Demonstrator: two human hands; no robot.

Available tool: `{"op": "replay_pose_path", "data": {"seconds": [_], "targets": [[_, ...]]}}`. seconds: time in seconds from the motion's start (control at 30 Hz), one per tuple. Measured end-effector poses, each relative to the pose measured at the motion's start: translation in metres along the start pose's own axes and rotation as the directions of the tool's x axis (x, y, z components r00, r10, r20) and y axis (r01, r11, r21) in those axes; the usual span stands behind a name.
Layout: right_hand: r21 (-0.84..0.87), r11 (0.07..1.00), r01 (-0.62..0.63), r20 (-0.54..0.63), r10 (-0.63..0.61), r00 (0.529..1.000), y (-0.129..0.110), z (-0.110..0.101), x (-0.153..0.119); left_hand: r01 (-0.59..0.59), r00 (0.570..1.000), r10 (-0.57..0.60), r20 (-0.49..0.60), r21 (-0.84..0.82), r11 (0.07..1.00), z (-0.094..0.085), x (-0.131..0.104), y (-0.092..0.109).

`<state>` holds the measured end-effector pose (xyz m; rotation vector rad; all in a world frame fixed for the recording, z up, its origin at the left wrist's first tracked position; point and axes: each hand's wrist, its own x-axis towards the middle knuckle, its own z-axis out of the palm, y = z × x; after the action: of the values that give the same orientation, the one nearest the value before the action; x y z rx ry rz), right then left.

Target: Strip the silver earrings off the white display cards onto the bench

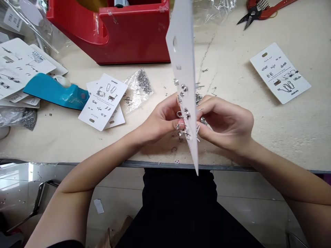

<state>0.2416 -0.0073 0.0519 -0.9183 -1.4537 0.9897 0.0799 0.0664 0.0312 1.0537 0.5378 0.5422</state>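
A white earring card stands edge-on between my hands, with silver earrings fixed along its left face. My left hand is closed at that face, thumb and fingers around a hoop earring near the lower part. On the other side, my right hand pinches close behind the card, where thin earring posts stick out. Whatever small piece sits in the right fingertips is too small to make out. A pile of small metal pieces lies partly hidden behind the card and right hand.
A red tape dispenser stands at the back. Left are stacked earring cards, a blue plastic piece, two overlapping cards and a bag of small metal parts. Right are another card and red-handled cutters.
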Motion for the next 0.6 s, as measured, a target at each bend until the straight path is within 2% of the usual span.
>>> {"op": "replay_pose_path", "data": {"seconds": [0.13,0.3,0.4,0.5,0.57,0.6], "targets": [[-0.074,0.997,-0.020,-0.006,0.020,1.000,-0.002,-0.002,0.001,-0.046,0.995,0.057,0.084,-0.131,0.990,0.002,-0.001,0.003],[-0.171,0.983,0.061,-0.010,-0.064,0.998,0.001,0.002,-0.001,-0.147,0.964,0.165,0.209,-0.096,0.984,0.001,0.000,0.003],[-0.222,0.970,0.104,0.000,-0.106,0.994,0.001,0.004,-0.001,-0.183,0.968,0.192,0.164,-0.065,0.981,0.001,-0.001,0.001],[-0.266,0.957,0.113,0.044,-0.105,0.993,-0.005,-0.006,0.005,-0.205,0.970,0.217,0.114,-0.103,0.973,0.002,-0.001,0.000],[-0.304,0.945,0.116,0.001,-0.121,0.993,-0.009,-0.021,0.012,-0.236,0.957,0.251,0.144,-0.116,0.965,0.001,0.001,0.003],[-0.333,0.936,0.118,-0.063,-0.147,0.987,-0.011,-0.031,0.015,-0.256,0.951,0.271,0.150,-0.109,0.960,0.000,0.002,0.006]]}}
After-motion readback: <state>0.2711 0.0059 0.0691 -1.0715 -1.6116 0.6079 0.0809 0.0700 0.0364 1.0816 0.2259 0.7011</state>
